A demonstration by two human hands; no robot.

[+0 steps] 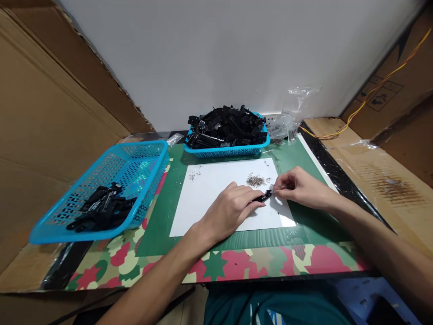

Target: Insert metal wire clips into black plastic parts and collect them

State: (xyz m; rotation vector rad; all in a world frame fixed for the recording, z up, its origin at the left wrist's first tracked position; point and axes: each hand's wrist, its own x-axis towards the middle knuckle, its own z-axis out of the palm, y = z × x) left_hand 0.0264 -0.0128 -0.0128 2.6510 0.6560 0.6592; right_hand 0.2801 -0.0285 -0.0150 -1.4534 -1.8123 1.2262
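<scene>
My left hand is closed around a small black plastic part, whose end sticks out past the fingertips over the white sheet. To its right, my right hand pinches a thin metal tool, perhaps tweezers or a pick; its exact kind is too small to tell. The tool's tip points left, close to a pile of tiny metal pieces, which look like small springs or clips. A sparser scatter of tiny pieces lies at the sheet's upper left.
A blue basket heaped with black plastic parts stands at the back. Another blue basket at left holds fewer black parts. Clear plastic bags lie at back right. Cardboard and a yellow cable border the right.
</scene>
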